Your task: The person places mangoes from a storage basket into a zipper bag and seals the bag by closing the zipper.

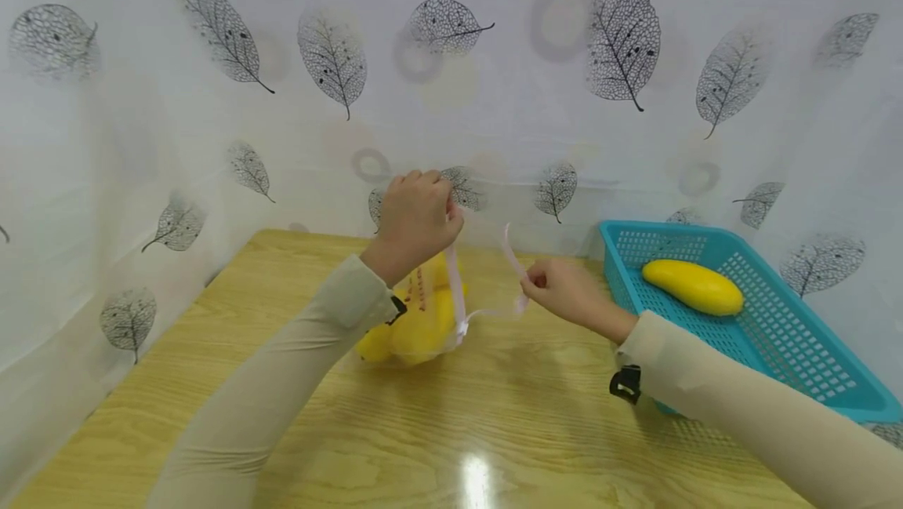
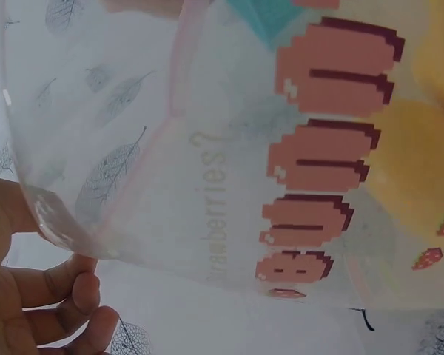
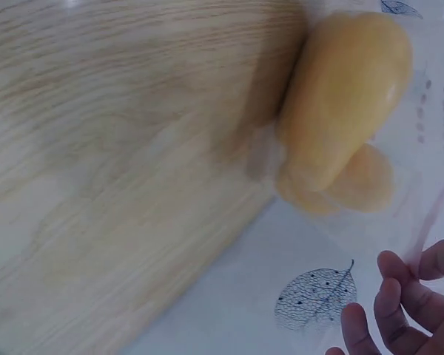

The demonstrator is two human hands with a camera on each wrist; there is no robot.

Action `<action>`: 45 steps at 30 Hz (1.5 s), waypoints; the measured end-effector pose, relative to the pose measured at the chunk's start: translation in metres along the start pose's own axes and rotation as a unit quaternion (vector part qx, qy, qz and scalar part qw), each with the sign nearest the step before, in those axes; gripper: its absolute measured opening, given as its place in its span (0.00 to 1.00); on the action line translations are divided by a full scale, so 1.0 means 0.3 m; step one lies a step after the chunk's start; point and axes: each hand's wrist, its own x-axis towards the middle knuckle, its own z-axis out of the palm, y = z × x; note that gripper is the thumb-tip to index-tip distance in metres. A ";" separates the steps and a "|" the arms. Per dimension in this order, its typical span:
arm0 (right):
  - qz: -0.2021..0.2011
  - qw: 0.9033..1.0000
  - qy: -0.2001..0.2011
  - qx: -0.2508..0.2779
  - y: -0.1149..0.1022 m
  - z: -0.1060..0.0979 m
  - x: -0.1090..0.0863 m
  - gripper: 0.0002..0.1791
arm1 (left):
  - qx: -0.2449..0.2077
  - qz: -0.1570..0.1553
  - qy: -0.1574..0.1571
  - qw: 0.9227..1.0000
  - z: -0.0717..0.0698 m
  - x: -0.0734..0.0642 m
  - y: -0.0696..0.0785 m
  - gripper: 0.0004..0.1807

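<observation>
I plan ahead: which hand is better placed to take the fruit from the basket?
Probably the right hand: it is nearer the basket and fruit, though pinching a pink strip. The left hand holds the bag, farther away.

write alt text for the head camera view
A person's left-hand grip and right-hand grip hold the pink-trimmed top of a clear bag of yellow fruit over a wooden table. To the right, a blue basket holds one long yellow fruit.

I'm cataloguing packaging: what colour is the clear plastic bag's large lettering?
The blocky lettering is salmon pink with maroon shading, clearest in the left wrist view.
</observation>
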 end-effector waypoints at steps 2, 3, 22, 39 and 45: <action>-0.001 1.000 0.010 0.016 -0.012 -0.017 0.017 0.13 | 0.000 0.002 0.001 1.000 0.004 -0.001 -0.001 0.08; 0.000 1.000 0.014 0.023 -0.018 -0.027 0.026 0.13 | -0.001 0.003 0.001 1.000 0.005 -0.002 -0.002 0.08; -0.005 0.999 -0.024 0.037 0.012 -0.071 0.050 0.15 | -0.017 -0.006 -0.001 1.000 0.012 -0.002 -0.008 0.06; -0.012 0.995 -0.065 -0.081 0.093 -0.210 -0.038 0.28 | -0.013 0.000 0.001 1.000 0.014 -0.012 -0.011 0.07; -0.005 0.991 -0.051 -0.121 0.161 -0.289 -0.069 0.31 | -0.011 0.002 0.003 1.000 0.015 -0.020 -0.010 0.07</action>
